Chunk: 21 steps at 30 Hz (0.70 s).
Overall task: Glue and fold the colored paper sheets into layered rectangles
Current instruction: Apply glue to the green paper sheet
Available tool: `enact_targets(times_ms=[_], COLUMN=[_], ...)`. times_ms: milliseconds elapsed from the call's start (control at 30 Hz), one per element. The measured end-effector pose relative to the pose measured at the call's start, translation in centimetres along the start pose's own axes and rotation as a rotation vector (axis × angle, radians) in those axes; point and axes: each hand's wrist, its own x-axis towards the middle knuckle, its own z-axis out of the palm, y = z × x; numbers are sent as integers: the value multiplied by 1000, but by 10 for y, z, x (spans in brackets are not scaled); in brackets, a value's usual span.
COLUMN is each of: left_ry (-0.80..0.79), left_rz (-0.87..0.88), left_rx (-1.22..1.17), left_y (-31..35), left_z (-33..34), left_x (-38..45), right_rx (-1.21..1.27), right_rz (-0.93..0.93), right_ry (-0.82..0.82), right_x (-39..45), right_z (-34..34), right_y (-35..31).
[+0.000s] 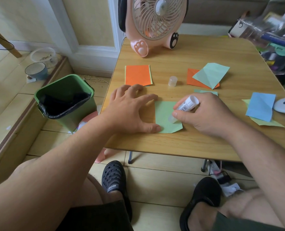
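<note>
Glue stick (185, 105) in right hand (203, 117), tip on green sheet (165, 117).

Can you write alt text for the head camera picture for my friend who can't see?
A right hand rubs a glue stick on green paper while the left hand holds its edge on a wooden table.

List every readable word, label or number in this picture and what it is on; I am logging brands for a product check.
"SENMA", as best it reads: on the heel strap of the left black clog.
Glue stick in the right hand: a barcode label, its digits too small to read.
Nothing else bears legible text.
</note>
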Motion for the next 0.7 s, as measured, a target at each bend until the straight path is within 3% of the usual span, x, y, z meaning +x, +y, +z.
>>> enact_targets(times_ms=[700], left_ry=[-1], left_rz=[9], left_rx=[-15], left_y=[-1], left_z=[0], left_x=[0], right_rx=[-68], right_rz=[1], right_ry=[13], right_x=[0], right_z=[-15], right_y=[6])
